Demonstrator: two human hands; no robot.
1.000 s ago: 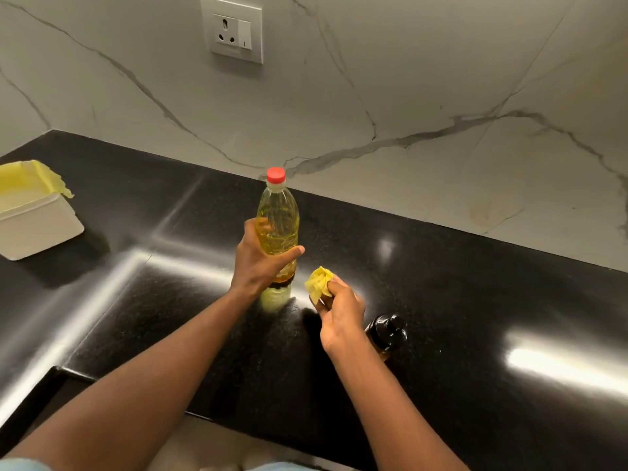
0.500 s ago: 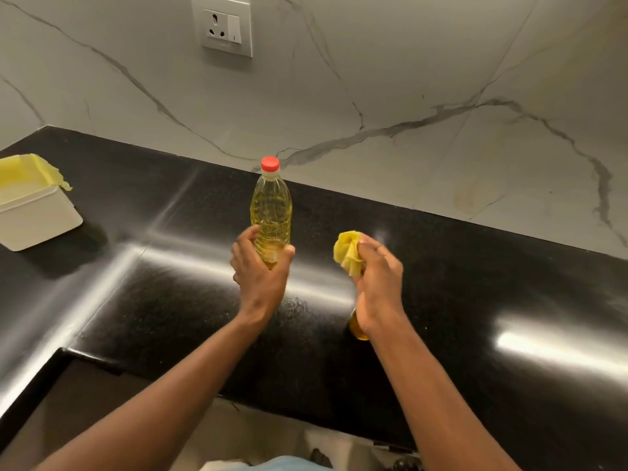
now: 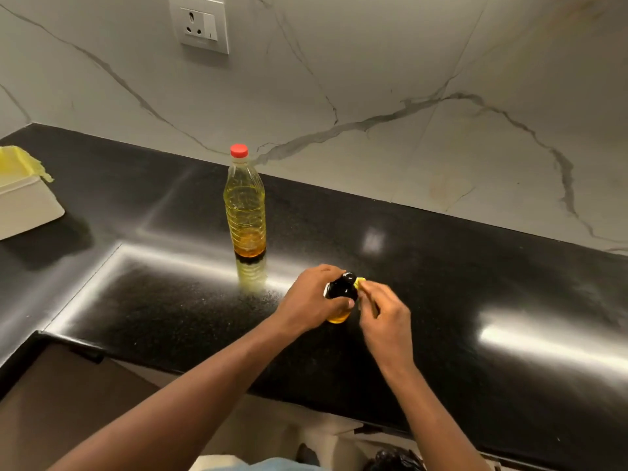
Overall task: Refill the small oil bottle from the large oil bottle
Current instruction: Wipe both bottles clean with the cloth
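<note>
The large oil bottle [image 3: 244,205] with a red cap stands upright on the black counter [image 3: 441,266], free of both hands. My left hand [image 3: 307,302] grips the small oil bottle [image 3: 341,294], which has a black top and yellow oil in its base. My right hand [image 3: 384,317] is right beside it, pinching a yellow cloth [image 3: 359,282] against the small bottle's top.
A white box [image 3: 23,205] lined with yellow cloth sits at the far left of the counter. A wall socket [image 3: 200,23] is on the marble backsplash. The counter's front edge runs below my forearms.
My left hand let go of the large bottle and moved right to grip the small bottle. My right hand brought the yellow cloth down to the small bottle's top.
</note>
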